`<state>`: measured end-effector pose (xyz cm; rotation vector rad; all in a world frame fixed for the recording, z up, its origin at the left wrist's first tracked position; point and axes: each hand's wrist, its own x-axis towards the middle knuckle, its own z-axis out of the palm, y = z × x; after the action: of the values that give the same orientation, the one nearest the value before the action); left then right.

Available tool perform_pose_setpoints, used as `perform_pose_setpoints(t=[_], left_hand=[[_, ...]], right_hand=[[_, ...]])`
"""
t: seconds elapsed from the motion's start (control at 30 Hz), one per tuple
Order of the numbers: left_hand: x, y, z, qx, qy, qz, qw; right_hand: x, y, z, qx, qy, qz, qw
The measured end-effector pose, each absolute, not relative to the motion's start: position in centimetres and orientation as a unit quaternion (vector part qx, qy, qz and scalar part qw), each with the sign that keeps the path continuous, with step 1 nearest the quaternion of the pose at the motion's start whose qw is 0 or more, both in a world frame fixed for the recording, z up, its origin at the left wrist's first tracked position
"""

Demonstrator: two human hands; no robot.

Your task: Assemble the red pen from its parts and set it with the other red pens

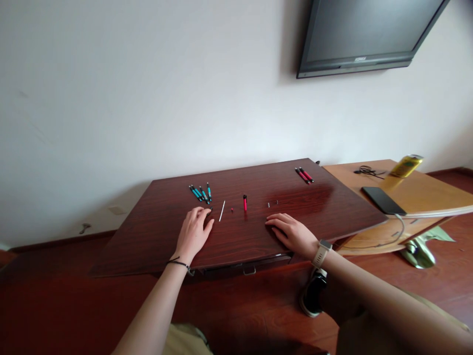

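Hands are lying open and flat on the desk (155, 231): left hand (192, 232) touching a small dark part (210, 210), right hand (291, 234) resting empty; white refill (222, 210), red barrel (245, 202) and blue pens (201, 193) are lying beyond.

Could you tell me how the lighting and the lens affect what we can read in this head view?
Head view: soft daylight puts a pale sheen on the dark table near the red pens; the wide lens bows the table edges; the small parts beyond the right hand are too tiny to identify.
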<state>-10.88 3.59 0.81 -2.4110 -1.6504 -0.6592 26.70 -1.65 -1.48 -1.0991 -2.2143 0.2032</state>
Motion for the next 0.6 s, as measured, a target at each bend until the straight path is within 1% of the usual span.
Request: perform_pose_setpoints(t=[0.3,0.6], left_hand=[[-10.7,3.71,0.2,-0.814,-0.546,-0.183,0.07],[-10.42,3.54,0.5,-0.81,-0.553,-0.185,0.062]], right_hand=[[26.77,-1.8,-1.57,-0.42,-0.843,0.074,0.327],[26.25,-1.08,-1.0,-0.418,-0.851,0.078,0.309]])
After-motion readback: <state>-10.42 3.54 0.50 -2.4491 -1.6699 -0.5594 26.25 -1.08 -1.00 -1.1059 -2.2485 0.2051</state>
